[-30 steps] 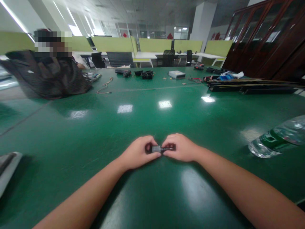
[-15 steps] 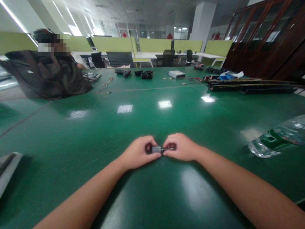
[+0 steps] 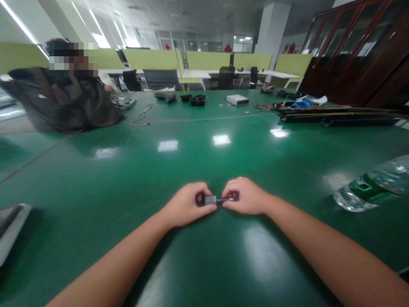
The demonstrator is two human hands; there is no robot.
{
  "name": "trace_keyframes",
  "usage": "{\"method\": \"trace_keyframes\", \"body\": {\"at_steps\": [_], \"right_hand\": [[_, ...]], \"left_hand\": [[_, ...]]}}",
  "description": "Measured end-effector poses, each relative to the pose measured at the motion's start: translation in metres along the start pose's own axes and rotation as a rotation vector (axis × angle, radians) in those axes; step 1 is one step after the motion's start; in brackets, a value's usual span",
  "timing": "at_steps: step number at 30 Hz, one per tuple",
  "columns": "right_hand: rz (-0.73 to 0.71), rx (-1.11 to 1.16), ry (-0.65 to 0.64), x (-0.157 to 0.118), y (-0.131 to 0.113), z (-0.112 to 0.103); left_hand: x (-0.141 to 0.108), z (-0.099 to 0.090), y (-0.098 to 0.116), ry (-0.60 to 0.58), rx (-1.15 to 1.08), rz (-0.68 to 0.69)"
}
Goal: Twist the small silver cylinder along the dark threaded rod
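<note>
A small dark cylindrical object with a grey middle band (image 3: 210, 200) lies level between my hands, low over the green table (image 3: 191, 162). My left hand (image 3: 188, 204) is closed round its left part, thumb along the near side. The fingers of my right hand (image 3: 244, 196) pinch the thin dark right end. Whether this is one piece or two joined pieces is too small to tell.
A clear bottle with a green label (image 3: 367, 187) lies at the right. A pale-edged object (image 3: 15, 226) is at the left edge. Farther back are a dark bag (image 3: 70, 102), a person behind it, a white box (image 3: 237, 100) and black strips (image 3: 351, 117).
My right hand has shifted slightly to the right, and a little more of the thin dark part shows between the hands. My left hand has hardly moved.
</note>
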State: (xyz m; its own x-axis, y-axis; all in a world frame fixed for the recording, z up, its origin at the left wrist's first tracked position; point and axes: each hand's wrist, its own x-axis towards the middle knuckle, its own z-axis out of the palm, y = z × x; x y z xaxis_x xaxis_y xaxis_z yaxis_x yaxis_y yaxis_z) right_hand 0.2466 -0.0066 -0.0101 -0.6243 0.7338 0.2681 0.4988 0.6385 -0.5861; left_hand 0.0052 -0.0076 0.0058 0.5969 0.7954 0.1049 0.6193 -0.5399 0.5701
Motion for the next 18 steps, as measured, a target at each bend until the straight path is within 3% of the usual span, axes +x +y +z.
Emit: {"method": "trace_keyframes", "body": {"at_steps": [10,18], "right_hand": [[0.051,0.044,0.006,-0.001,0.011,-0.010],[0.216,0.046,0.050,-0.006,0.027,-0.022]], "left_hand": [[0.000,0.001,0.000,0.004,0.002,-0.018],[0.000,0.001,0.000,0.019,-0.015,-0.044]]}}
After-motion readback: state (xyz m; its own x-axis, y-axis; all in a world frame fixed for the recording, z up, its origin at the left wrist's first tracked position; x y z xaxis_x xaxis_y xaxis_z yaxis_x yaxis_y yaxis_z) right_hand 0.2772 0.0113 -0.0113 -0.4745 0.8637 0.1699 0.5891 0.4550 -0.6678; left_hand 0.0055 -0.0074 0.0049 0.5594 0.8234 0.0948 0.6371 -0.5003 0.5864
